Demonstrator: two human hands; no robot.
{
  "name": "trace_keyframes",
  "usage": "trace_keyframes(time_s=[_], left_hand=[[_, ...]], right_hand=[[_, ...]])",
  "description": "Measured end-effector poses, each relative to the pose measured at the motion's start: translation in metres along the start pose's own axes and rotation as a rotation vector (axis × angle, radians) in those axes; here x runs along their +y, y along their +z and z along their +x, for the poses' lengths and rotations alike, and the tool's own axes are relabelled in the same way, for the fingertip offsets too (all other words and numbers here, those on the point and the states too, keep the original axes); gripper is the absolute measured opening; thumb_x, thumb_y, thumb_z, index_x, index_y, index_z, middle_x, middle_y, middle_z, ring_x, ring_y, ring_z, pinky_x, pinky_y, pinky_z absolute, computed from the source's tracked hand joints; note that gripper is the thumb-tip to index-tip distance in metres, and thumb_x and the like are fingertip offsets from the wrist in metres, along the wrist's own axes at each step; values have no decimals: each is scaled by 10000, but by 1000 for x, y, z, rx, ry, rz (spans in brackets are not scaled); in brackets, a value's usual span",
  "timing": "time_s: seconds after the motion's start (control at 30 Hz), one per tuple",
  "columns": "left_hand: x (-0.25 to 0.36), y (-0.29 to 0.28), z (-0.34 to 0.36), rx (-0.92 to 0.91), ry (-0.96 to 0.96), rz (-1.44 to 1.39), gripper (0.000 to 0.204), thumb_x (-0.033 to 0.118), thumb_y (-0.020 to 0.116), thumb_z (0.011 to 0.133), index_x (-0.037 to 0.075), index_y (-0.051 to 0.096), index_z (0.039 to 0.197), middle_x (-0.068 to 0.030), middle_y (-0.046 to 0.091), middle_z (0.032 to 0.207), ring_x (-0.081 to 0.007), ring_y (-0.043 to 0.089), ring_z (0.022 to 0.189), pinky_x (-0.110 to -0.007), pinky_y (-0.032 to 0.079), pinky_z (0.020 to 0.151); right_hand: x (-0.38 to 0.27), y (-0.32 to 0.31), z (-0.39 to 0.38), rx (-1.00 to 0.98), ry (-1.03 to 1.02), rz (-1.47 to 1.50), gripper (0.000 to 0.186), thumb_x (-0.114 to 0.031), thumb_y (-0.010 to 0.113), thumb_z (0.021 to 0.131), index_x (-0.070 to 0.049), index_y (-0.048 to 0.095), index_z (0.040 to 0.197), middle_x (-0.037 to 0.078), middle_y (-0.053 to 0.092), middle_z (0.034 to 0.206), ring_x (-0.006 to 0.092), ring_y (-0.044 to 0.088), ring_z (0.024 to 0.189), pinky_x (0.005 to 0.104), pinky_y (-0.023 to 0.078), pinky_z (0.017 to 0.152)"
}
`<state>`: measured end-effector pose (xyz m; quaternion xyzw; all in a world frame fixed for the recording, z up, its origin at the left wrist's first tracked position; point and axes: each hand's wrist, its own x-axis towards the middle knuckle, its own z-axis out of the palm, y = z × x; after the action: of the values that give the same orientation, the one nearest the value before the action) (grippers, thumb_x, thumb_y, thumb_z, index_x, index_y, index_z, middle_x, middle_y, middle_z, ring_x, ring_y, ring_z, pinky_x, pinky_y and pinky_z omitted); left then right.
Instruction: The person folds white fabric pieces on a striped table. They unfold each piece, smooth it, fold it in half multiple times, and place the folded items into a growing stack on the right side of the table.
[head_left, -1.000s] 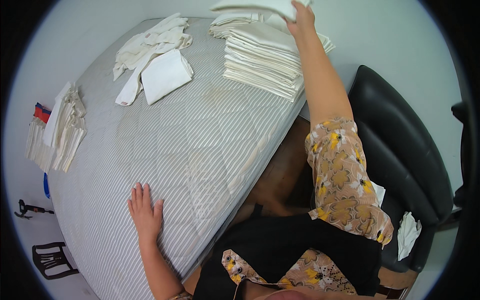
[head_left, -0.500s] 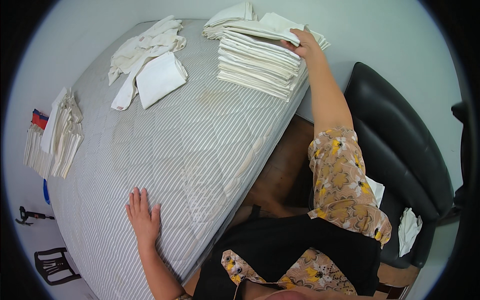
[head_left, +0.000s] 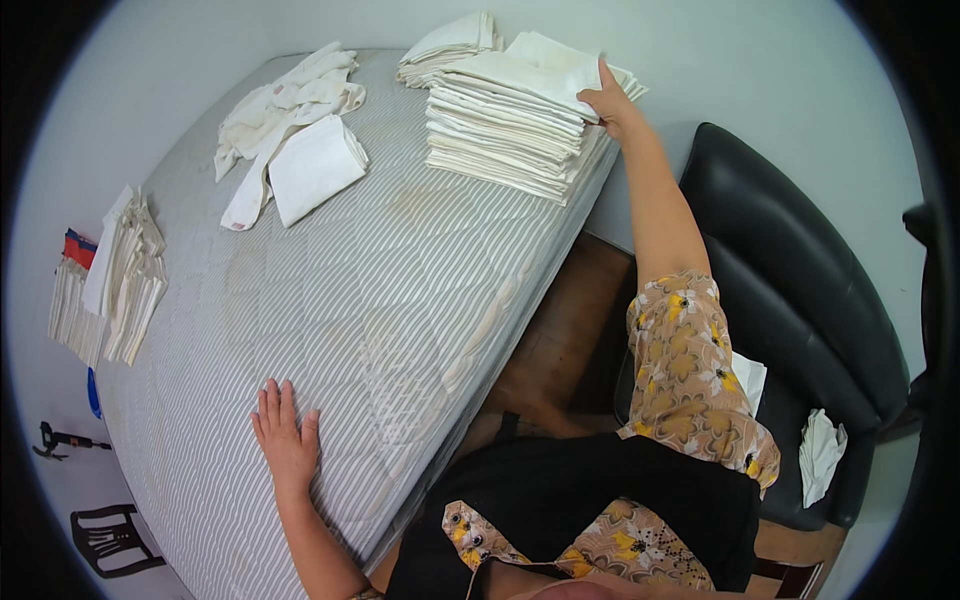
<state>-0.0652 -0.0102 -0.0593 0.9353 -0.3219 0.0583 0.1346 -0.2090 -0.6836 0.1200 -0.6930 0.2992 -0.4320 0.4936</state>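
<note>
A tall stack of folded white cloths (head_left: 505, 145) lies at the far right of the striped mattress (head_left: 300, 310). My right hand (head_left: 617, 108) is at the right edge of its top cloth (head_left: 540, 68), thumb and fingers apart. Some of its fingers are hidden by the hand and the stack. The top cloth lies flat on the pile. My left hand (head_left: 286, 440) rests palm down on the near part of the mattress, fingers stretched out, holding nothing.
A smaller white pile (head_left: 447, 48) sits behind the stack. Crumpled white cloths (head_left: 295, 100) and a folded one (head_left: 318, 172) lie farther left. More cloths (head_left: 130, 280) stand at the left edge. A black leather sofa (head_left: 790, 290) is on the right.
The top cloth, held raised at its right edge before, now lies down on the stack. My right hand has loosened and lowered slightly; my left hand stays put.
</note>
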Motion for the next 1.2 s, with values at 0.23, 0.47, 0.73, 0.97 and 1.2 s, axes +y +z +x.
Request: trace_keyframes(time_s=[0.23, 0.47, 0.73, 0.97, 1.2], left_hand=[[4, -4, 0, -20, -14, 1, 627, 415, 531, 1007, 79, 444, 1529, -131, 334, 1642, -337, 225, 1542, -530, 107, 1255], [2, -4, -1, -8, -5, -9, 627, 408, 533, 1007, 82, 438, 1533, -130, 335, 1642, -336, 227, 1542, -529, 104, 1255], [2, -4, 0, -29, -5, 6, 629, 406, 522, 1014, 79, 420, 1542, -140, 322, 1646, -341, 224, 1542, -533, 103, 1255], [-1, -3, 1, -20, 20, 8, 629, 369, 547, 1003, 81, 414, 1546, -145, 317, 1647, -341, 227, 1541, -535, 106, 1254], [-9, 4, 1, 5, 60, 0, 628, 347, 560, 996, 86, 412, 1548, -148, 326, 1643, -340, 230, 1541, -537, 107, 1252]], right_hand=[[9, 1, 12, 68, -612, -358, 701, -8, 488, 878, -194, 436, 1552, 189, 492, 1530, 320, 512, 1376, 355, 412, 1119], [14, -4, 13, -41, -167, -664, 455, -105, 511, 871, -119, 703, 1284, 187, 665, 1315, 341, 628, 1222, 363, 474, 1049], [20, 4, 19, 38, -90, -453, 465, -147, 610, 869, -110, 670, 1328, 149, 718, 1217, 277, 684, 1082, 353, 519, 944], [-15, 2, 17, 38, -52, 316, 468, -32, 637, 932, -83, 593, 1396, 112, 693, 1107, 188, 662, 967, 303, 551, 811], [-105, -50, 13, 149, -488, 858, 633, -57, 608, 901, -121, 428, 1504, 127, 620, 1123, 275, 661, 912, 436, 593, 765]])
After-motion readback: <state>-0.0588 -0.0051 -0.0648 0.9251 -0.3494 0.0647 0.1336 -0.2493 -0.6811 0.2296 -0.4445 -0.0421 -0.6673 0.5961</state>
